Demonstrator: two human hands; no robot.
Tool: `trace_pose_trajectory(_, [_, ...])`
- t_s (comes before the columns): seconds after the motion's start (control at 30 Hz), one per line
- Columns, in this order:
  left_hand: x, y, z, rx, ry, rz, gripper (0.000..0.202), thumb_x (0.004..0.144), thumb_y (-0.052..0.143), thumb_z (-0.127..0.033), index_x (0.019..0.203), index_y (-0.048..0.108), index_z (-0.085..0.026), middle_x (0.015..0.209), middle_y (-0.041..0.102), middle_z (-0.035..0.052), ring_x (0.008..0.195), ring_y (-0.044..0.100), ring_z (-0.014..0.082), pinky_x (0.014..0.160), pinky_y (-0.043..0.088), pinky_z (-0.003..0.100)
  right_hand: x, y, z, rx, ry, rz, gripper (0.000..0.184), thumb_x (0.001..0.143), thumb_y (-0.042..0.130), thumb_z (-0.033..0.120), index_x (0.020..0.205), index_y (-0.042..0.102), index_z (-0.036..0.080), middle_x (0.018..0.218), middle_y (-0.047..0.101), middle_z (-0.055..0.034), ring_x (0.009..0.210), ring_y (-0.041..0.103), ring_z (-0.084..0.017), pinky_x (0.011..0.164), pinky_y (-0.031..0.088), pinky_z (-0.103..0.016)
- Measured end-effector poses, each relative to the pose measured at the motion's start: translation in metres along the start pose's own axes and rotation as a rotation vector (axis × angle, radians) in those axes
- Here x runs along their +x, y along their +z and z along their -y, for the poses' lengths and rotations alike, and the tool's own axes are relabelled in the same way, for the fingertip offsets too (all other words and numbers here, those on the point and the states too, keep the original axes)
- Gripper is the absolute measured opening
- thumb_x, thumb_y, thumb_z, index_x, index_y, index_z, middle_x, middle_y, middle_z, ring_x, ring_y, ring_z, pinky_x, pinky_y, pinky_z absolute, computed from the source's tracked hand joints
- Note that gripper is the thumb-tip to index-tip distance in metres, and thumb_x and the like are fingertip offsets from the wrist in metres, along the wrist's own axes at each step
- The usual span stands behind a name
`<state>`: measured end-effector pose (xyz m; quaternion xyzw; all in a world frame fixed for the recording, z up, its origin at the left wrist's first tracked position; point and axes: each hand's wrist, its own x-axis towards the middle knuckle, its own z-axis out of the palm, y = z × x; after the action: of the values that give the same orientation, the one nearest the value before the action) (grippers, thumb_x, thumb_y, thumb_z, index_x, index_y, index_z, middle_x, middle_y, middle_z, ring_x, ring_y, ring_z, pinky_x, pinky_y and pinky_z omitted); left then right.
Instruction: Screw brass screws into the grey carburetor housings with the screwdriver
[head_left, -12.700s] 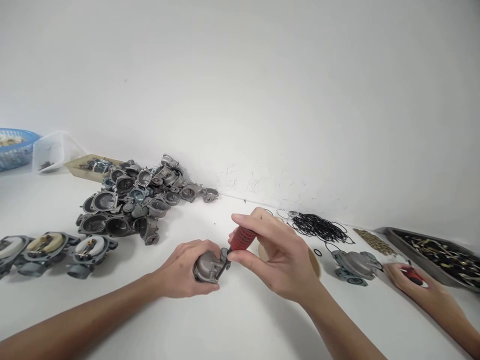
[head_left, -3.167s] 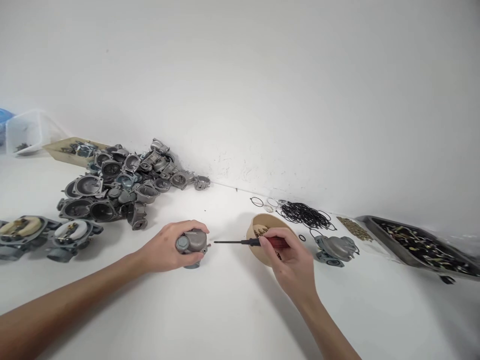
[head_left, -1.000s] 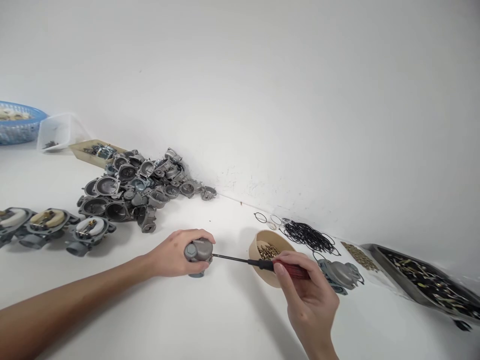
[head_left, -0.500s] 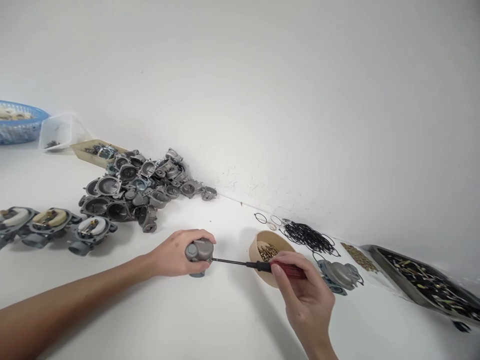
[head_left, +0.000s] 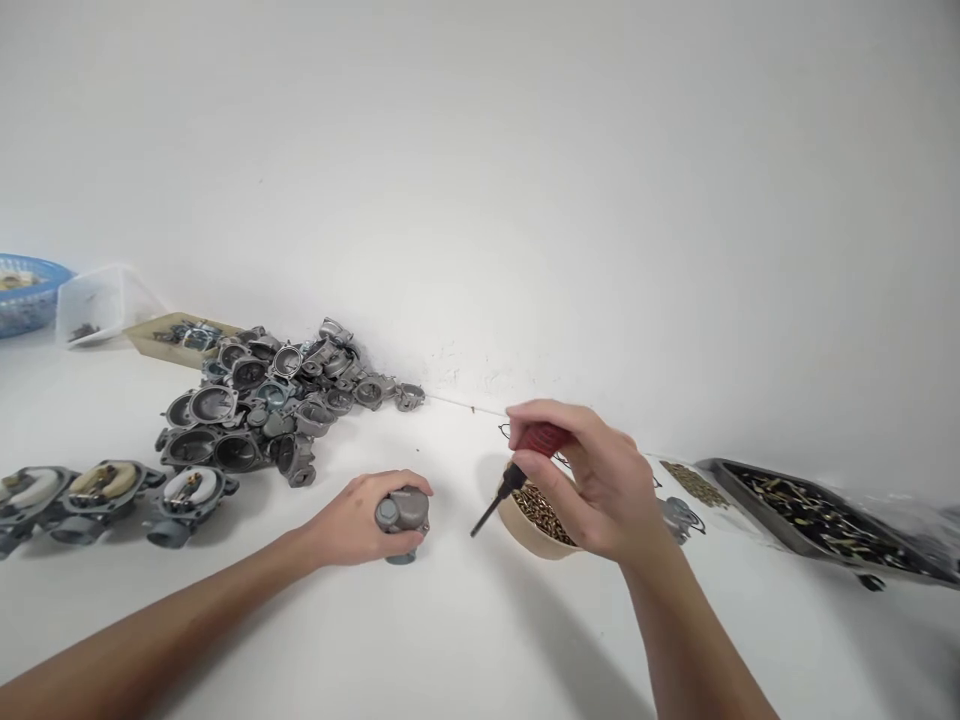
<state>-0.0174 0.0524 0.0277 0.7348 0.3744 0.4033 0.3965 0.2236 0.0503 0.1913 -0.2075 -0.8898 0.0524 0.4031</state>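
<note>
My left hand is closed around a grey metal carburetor, its rounded bowl facing up, on the white table. In my right hand is a screwdriver with a red handle and a dark shaft. Its tip points down and left, in the air between the carburetor and a cream bowl. Brass-coloured screws fill part of that bowl, which sits below my right hand and is partly hidden by it.
Grey carburetor bowls are heaped at the left by the wall. Several carburetors with floats line the left. A tan tray, clear bin and blue basket stand beyond. At right lie brass pieces and a dark tray.
The screwdriver tip has come away from the carburetor. My right hand has lifted and tilted the screwdriver downward, over the bowl. My left hand keeps its hold; the view has shifted slightly.
</note>
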Motion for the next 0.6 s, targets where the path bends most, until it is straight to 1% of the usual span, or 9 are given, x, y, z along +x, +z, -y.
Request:
trace_pose_trajectory(0.07, [0.001,0.000,0.000,0.019,0.018,0.000,0.039,0.080,0.077,-0.022,0.118,0.070,-0.024,0.104,0.079,0.0022,0.089,0.071,0.0231,0.090,0.059,0.041,0.015,0.007,0.006,0.019,-0.056,0.042,0.029,0.104,0.059,0.016,0.129,0.064,0.028,0.086,0.070,-0.0011,0.070,0.065,-0.015,0.062,0.056,-0.031])
trace_pose_trajectory(0.13, [0.002,0.000,0.001,0.036,0.028,0.000,0.039,0.080,0.078,-0.022,0.118,0.070,-0.024,0.104,0.078,0.0018,0.090,0.071,0.0230,0.090,0.059,0.041,0.022,0.019,0.007,0.033,-0.075,0.085,0.029,0.102,0.060,0.013,0.127,0.065,0.028,0.089,0.071,0.0000,0.072,0.066,-0.014,0.066,0.057,-0.030])
trace_pose_trajectory(0.2, [0.002,0.000,0.002,0.046,0.030,0.000,0.038,0.080,0.078,-0.022,0.118,0.070,-0.024,0.103,0.077,0.0010,0.089,0.070,0.0226,0.090,0.059,0.040,0.023,0.030,0.004,0.048,-0.056,0.118,0.028,0.100,0.061,0.012,0.123,0.066,0.027,0.087,0.070,0.0010,0.073,0.065,-0.014,0.069,0.056,-0.030])
trace_pose_trajectory(0.27, [0.001,0.001,0.003,0.048,0.029,0.004,0.038,0.081,0.078,-0.023,0.118,0.069,-0.024,0.102,0.076,0.0006,0.088,0.070,0.0223,0.089,0.059,0.040,0.022,0.039,-0.002,0.088,-0.010,0.124,0.025,0.101,0.061,0.013,0.120,0.067,0.027,0.087,0.070,0.0010,0.074,0.065,-0.015,0.070,0.056,-0.031])
trace_pose_trajectory(0.37, [0.000,0.001,0.004,0.038,0.017,0.018,0.038,0.082,0.077,-0.024,0.118,0.068,-0.024,0.100,0.075,0.0005,0.088,0.069,0.0222,0.090,0.059,0.041,0.020,0.042,-0.010,0.162,0.035,0.086,0.021,0.102,0.060,0.017,0.120,0.067,0.026,0.087,0.070,0.0001,0.075,0.064,-0.015,0.070,0.055,-0.030])
trace_pose_trajectory(0.5, [0.000,0.001,0.003,0.013,-0.007,0.042,0.036,0.083,0.076,-0.024,0.117,0.068,-0.024,0.099,0.075,0.0001,0.088,0.069,0.0219,0.090,0.058,0.040,0.018,0.041,-0.018,0.152,0.044,0.110,0.021,0.101,0.063,0.017,0.119,0.068,0.026,0.088,0.070,0.0002,0.074,0.063,-0.014,0.071,0.054,-0.030])
trace_pose_trajectory(0.6, [-0.001,0.001,0.002,0.011,-0.007,0.033,0.035,0.083,0.076,-0.024,0.117,0.068,-0.023,0.100,0.075,0.0005,0.087,0.068,0.0212,0.087,0.058,0.038,0.016,0.041,-0.024,0.151,0.054,0.123,0.022,0.100,0.063,0.017,0.120,0.069,0.025,0.086,0.069,0.0007,0.072,0.060,-0.013,0.071,0.053,-0.029])
